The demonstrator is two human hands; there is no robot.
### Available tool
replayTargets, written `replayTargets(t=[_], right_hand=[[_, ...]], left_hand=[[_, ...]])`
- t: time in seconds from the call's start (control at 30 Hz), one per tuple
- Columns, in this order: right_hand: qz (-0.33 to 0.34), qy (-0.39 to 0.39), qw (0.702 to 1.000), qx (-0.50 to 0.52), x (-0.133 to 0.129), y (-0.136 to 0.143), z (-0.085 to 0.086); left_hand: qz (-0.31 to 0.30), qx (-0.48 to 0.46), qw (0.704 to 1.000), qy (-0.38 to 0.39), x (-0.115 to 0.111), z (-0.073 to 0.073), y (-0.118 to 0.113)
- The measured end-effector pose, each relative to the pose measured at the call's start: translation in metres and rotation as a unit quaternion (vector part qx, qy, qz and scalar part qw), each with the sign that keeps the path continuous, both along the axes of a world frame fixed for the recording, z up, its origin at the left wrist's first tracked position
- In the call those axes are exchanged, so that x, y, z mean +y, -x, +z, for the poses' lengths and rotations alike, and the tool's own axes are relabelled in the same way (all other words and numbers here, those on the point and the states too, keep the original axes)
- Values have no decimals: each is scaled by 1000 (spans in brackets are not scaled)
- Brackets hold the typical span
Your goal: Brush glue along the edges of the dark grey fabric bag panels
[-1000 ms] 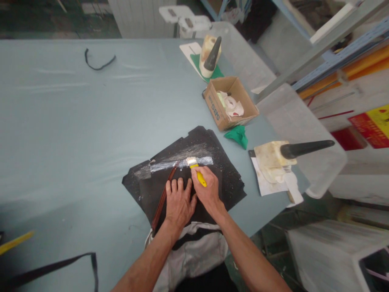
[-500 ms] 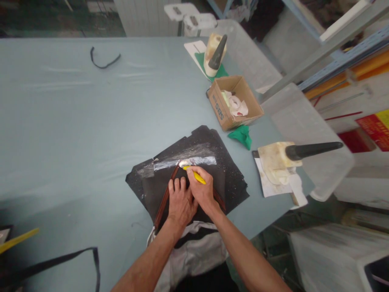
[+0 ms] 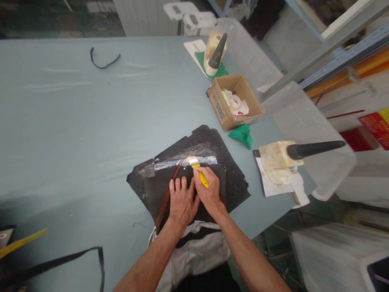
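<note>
A black sheet (image 3: 225, 174) smeared with white glue lies at the near edge of the grey-blue table (image 3: 75, 121). My right hand (image 3: 209, 192) grips a yellow-handled brush (image 3: 198, 170), its pale bristles resting on the white glue stripe (image 3: 188, 163). My left hand (image 3: 181, 199) lies flat, fingers together, pressing a brown strap (image 3: 166, 198) down onto the sheet. The strap runs from the glue stripe back toward me. The two hands touch side by side.
A cardboard box (image 3: 223, 110) with white pieces sits beyond the sheet, a green cloth (image 3: 242, 134) beside it. A glue pot with a black cone nozzle (image 3: 299, 151) stands at the right, another (image 3: 214, 54) at the far edge. Black straps (image 3: 103, 63) lie at far left and near left.
The brush swept left to the strap's tip half a second ago and has since moved back right along the glue stripe. My left hand has stayed pressed on the strap.
</note>
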State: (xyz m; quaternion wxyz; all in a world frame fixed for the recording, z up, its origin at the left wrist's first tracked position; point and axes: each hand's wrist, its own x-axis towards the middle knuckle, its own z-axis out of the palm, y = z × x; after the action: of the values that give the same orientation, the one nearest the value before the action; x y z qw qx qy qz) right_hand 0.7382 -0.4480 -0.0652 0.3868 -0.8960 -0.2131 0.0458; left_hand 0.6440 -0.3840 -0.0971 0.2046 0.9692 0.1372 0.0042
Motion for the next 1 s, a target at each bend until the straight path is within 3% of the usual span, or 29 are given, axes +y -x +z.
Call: replayTargets(t=[0.17,0.33,0.5,0.57,0.63,0.77,0.9,1.0], right_hand=[[-21,-75,995,67,12,5,-1],[-22,-87,994,57,30,4,2],[65,12,997,26,28,-10,12],[70,49,996,-8,26,-16,18],[81,60,995,-24,25,-19,22],[168,88,982,7,29,-24,24],[162,117,980,-5,32,-36,24],[213,127,969,1,35,-49,30]], left_hand=[[7,14,1000,-2,-1,2,-1],[2,23,1000,-8,-2,1,-2],[4,14,1000,3,-2,-1,0],[7,7,1000,13,-2,-2,0],[9,5,1000,18,-3,-2,1],[11,8,1000,14,-4,-2,1],[17,17,999,36,-2,4,0],[21,17,998,48,0,8,-1]])
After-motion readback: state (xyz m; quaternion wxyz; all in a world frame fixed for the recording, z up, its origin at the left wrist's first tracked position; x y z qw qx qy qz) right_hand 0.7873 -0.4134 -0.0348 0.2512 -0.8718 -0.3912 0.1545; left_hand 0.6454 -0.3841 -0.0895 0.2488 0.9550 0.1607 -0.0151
